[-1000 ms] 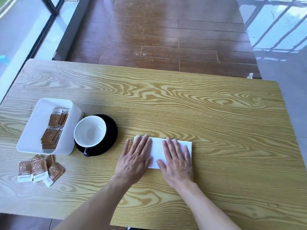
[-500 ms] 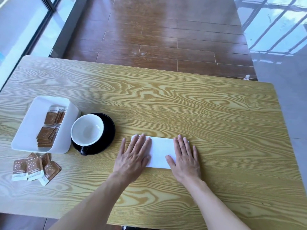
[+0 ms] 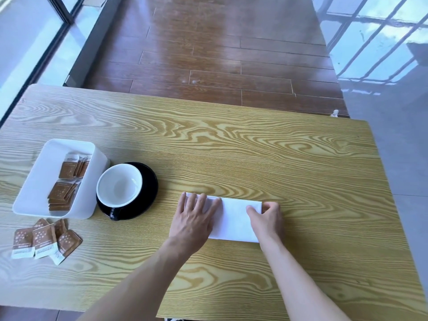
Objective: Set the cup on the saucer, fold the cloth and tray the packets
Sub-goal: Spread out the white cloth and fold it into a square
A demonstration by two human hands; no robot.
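Note:
A white cloth (image 3: 234, 220), folded into a rectangle, lies flat on the wooden table (image 3: 254, 158). My left hand (image 3: 193, 220) rests flat on its left end with fingers spread. My right hand (image 3: 266, 216) pinches the cloth's right edge. The cup (image 3: 119, 185), white inside and black outside, stands on a black saucer (image 3: 148, 188) to the left. A white tray (image 3: 39, 179) at the far left holds several brown packets (image 3: 67, 181). Several more brown packets (image 3: 44, 239) lie loose on the table in front of the tray.
The table's far edge drops to a brown wooden floor (image 3: 220, 54). Glass panes and a dark frame (image 3: 69, 19) run along the left, a grey tiled floor (image 3: 393, 135) on the right.
My right hand slid from lying flat on the cloth to its right edge and now pinches it. My left hand stays pressed on the left end.

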